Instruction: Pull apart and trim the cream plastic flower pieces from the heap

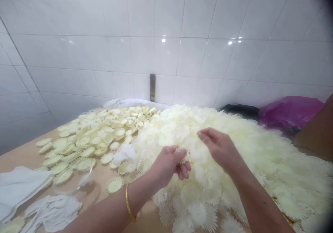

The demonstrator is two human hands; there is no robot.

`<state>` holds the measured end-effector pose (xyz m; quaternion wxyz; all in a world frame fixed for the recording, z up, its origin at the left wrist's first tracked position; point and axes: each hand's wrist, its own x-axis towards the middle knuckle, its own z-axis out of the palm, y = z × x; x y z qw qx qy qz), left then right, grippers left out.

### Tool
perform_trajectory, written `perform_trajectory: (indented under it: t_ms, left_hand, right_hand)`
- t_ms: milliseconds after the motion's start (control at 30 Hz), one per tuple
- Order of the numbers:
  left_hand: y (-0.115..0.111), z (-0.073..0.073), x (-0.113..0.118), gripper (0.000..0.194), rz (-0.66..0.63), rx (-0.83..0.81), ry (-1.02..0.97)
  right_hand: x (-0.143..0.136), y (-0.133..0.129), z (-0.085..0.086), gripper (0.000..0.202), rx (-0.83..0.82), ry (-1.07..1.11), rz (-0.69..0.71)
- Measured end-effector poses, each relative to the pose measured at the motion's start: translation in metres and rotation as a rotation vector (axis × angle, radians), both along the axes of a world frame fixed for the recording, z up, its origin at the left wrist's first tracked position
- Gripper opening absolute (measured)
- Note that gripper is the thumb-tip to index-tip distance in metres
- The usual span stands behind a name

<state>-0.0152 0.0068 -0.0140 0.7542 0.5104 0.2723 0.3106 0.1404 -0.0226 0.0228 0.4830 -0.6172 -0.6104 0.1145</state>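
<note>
My left hand (166, 165), with a gold bangle on its wrist, is closed on a small pale-yellow disc with a scalloped edge (186, 156), pinched between thumb and fingers. To its right, my right hand (220, 146) hovers over the heap with thumb and fingertips pressed together; whatever is between them is too small to make out. Beneath both hands spreads a large heap of cream, frilly petal-like pieces (179, 125). Left of it lies a pile of pale-yellow scalloped discs (104, 132), some overlapping, some loose on the table.
The tan tabletop (28, 149) meets a white tiled wall (166, 52) bearing a metal strip (152, 87). A clear plastic dish (90, 177), a crumpled white glove (56, 212) and white cloth (20, 188) lie at left. A purple bag (291, 111) and black object (241, 110) stand right.
</note>
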Motion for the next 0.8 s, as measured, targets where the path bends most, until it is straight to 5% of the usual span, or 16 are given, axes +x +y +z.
perform_trajectory:
  t_ms: [333,567,800]
  left_hand:
    - [0.004,0.001,-0.003,0.033,0.147,0.052,0.061]
    - [0.007,-0.001,-0.004,0.057,0.150,0.042,0.146]
    - [0.005,0.005,-0.005,0.072,0.001,-0.089,0.090]
  right_hand:
    - [-0.021,-0.007,0.000,0.018,-0.100,0.081,0.313]
    - [-0.031,-0.007,-0.007,0.005,-0.101,-0.031,0.338]
    - [-0.030,-0.006,-0.010,0.015,-0.073,-0.103,0.239]
